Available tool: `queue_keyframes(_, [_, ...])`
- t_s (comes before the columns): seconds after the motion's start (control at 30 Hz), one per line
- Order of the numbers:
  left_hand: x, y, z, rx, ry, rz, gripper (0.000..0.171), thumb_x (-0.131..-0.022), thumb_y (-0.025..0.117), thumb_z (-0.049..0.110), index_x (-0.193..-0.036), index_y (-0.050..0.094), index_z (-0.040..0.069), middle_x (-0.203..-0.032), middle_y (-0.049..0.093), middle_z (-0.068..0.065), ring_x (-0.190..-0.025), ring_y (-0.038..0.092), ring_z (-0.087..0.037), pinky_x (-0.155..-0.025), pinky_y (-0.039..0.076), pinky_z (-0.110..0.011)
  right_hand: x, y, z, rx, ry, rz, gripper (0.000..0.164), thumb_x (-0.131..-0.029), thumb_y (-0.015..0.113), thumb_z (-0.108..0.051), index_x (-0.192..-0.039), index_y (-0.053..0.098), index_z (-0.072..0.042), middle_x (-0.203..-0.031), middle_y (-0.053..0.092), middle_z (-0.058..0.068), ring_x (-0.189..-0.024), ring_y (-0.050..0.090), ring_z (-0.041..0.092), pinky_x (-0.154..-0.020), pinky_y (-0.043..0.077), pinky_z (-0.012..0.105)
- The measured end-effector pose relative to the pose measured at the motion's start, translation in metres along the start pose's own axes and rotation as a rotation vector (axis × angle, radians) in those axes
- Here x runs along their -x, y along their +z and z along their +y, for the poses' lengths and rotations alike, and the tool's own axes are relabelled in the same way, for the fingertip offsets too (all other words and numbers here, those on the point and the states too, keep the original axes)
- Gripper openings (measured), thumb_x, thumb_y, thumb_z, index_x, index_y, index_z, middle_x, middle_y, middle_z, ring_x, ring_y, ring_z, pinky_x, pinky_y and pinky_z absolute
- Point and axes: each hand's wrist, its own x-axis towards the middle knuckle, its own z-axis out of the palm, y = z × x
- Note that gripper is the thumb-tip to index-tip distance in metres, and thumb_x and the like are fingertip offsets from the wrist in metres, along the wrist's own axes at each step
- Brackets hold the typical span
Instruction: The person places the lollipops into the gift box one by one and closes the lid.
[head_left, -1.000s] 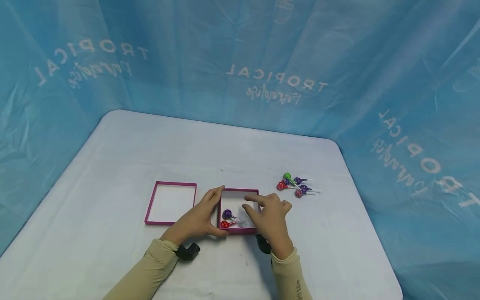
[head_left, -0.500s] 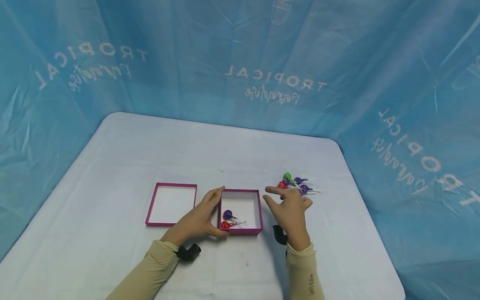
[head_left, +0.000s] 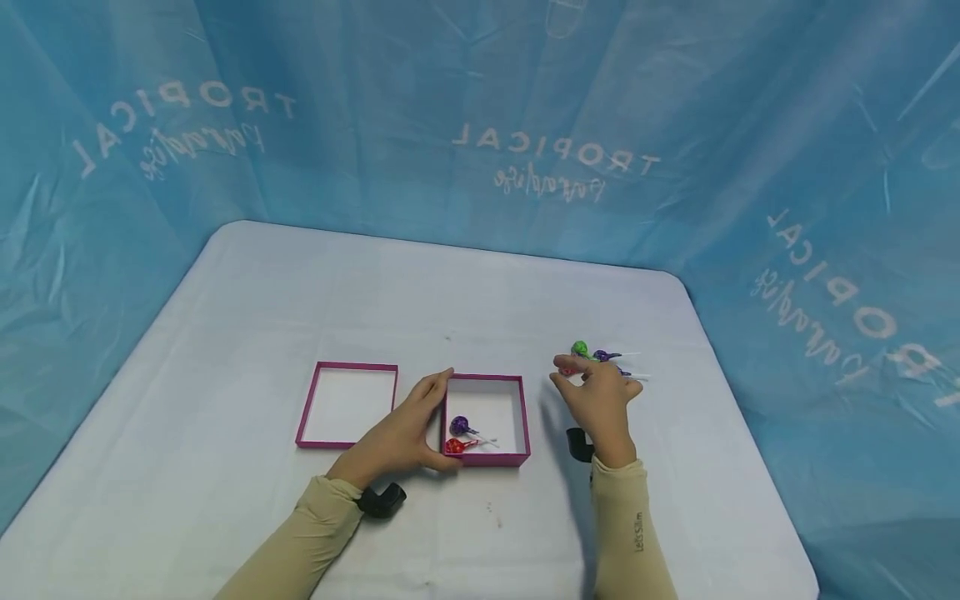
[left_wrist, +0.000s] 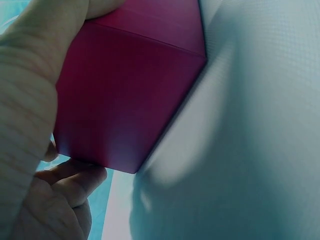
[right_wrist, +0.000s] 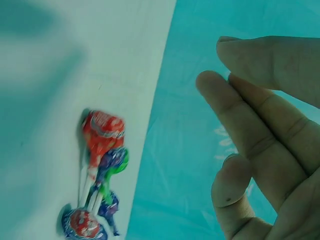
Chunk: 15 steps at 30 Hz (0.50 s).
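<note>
My left hand point(head_left: 393, 437) grips the left side of a magenta box point(head_left: 491, 460), its thumb at the front corner and fingers at the back corner. In the left wrist view the box's magenta wall point(left_wrist: 125, 95) lies between thumb and fingers. Inside the box are a purple lollipop point(head_left: 459, 426) and a red lollipop point(head_left: 454, 447). My right hand point(head_left: 602, 406) hovers by a pile of lollipops, thumb and fingers apart with nothing between them. It partly hides the pile in the head view. In the right wrist view a red-wrapped lollipop point(right_wrist: 105, 131) shows, apart from the fingers.
A shallow magenta-edged lid point(head_left: 348, 367), its white inside facing up, lies left of the box. Among the pile, a green lollipop point(head_left: 579, 347) and a purple lollipop point(head_left: 602, 355) show beyond the right hand. Blue printed curtains point(head_left: 375, 167) surround the white table point(head_left: 412, 283).
My right hand has left the space over the box and moved right to the lollipop pile, holding nothing. The left hand keeps its grip on the box.
</note>
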Motion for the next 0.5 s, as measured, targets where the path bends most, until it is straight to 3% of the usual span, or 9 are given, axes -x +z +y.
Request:
queue_keyframes(0.3, [-0.001, 0.000, 0.001, 0.001, -0.009, -0.011, 0.132, -0.066, 0.094, 0.041, -0.163, 0.011, 0.010, -0.163, 0.023, -0.010, -0.149, 0.028, -0.026, -0.117, 0.035, -0.046, -0.014, 0.001, 0.027, -0.071, 0.088, -0.066, 0.026, -0.086, 0.081, -0.019, -0.110, 0.078, -0.011, -0.109, 0.076, 0.009, -0.099, 0.062, 0.031, -0.088, 0.018, 0.057])
queue_keyframes(0.5, [-0.001, 0.000, 0.001, 0.000, -0.006, -0.013, 0.132, -0.066, 0.094, 0.042, -0.163, 0.011, 0.010, -0.163, 0.023, -0.010, -0.150, 0.028, -0.025, -0.117, 0.034, -0.044, -0.019, 0.007, 0.043, -0.092, 0.115, -0.062, 0.028, -0.085, 0.082, -0.020, -0.111, 0.078, -0.010, -0.110, 0.076, 0.010, -0.098, 0.061, 0.032, -0.090, 0.017, 0.059])
